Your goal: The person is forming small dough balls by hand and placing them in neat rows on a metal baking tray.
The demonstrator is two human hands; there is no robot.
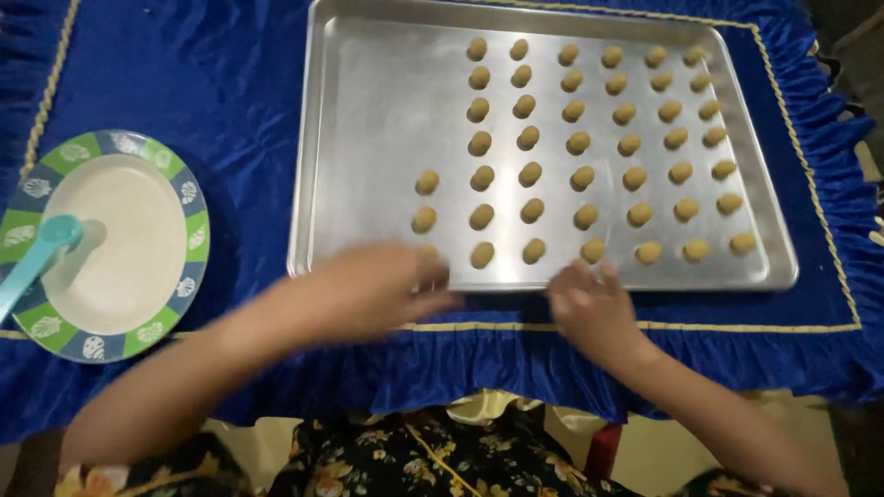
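Left hand (pixel 382 287) blurred over tray (pixel 368 138) near edge, on a dough ball (pixel 429 252); grip unclear. Right hand (pixel 589 304) loosely open, empty, just beside near edge, farther from ball.

small tan dough balls (pixel 532 171), rowed on metal tray (pixel 368 110)

Single head-worn view, steeply downward, close over tray (pixel 368 138), edges perhaps cropped.
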